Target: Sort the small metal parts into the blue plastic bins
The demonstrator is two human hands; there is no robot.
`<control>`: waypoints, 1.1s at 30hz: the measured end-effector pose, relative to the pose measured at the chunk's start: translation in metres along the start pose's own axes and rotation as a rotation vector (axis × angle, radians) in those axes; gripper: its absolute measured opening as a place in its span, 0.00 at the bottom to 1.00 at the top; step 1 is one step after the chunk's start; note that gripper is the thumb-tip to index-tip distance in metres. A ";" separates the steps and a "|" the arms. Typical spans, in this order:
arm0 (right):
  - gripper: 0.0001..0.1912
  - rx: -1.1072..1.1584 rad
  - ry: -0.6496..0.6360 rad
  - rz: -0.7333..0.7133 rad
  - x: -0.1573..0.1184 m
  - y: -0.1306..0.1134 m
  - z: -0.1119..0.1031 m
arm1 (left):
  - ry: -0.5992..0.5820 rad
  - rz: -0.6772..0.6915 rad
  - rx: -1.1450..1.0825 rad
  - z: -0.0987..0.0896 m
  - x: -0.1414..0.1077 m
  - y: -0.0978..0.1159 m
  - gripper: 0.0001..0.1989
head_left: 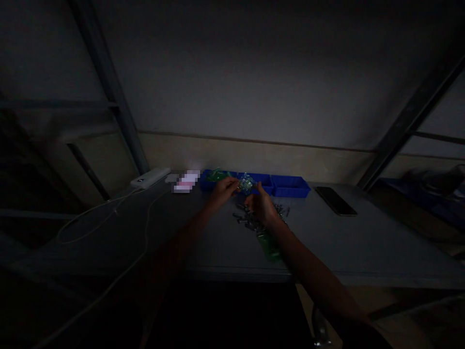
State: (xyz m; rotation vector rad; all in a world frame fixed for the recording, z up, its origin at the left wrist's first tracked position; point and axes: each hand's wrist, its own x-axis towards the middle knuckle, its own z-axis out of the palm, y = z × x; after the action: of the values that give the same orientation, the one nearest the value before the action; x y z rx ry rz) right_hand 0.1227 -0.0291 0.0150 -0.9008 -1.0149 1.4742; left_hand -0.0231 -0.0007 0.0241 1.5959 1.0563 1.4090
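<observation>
A small clear plastic bag [247, 182] with shiny contents too dim to make out is between my two hands, above the front of the blue bins. My left hand [223, 190] pinches its left side, fingertips closed. At the bag's right side is my right hand [264, 207], thumb raised against its edge and fingers curled below. Beneath the right hand lies a loose pile of small metal parts [250, 224], bolt-like in shape. A green plastic bag [268, 246] rests on the table beside my right forearm, which partly hides it.
Three blue bins stand in a row by the wall: the left bin [208, 186] holds green plastic bags [218, 174], then come a middle bin [268, 186] and a right bin [291, 188]. A phone [336, 201] lies rightward; a white power strip [150, 178] and cables lie left.
</observation>
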 end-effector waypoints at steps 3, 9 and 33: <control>0.24 0.103 0.040 0.060 0.004 -0.005 -0.007 | -0.109 -0.012 -0.070 0.010 0.000 -0.013 0.08; 0.16 -0.038 0.154 -0.213 0.008 0.009 -0.009 | 0.055 -0.210 -0.215 0.012 -0.017 -0.023 0.08; 0.11 -0.701 0.138 -0.547 0.006 0.020 -0.010 | -0.048 -0.131 -0.151 0.006 -0.020 -0.025 0.09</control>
State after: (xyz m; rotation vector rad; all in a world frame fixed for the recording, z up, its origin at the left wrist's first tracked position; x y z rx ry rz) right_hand 0.1245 -0.0233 -0.0077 -1.0711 -1.5590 0.5824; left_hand -0.0213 -0.0095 -0.0073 1.4195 0.9848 1.3239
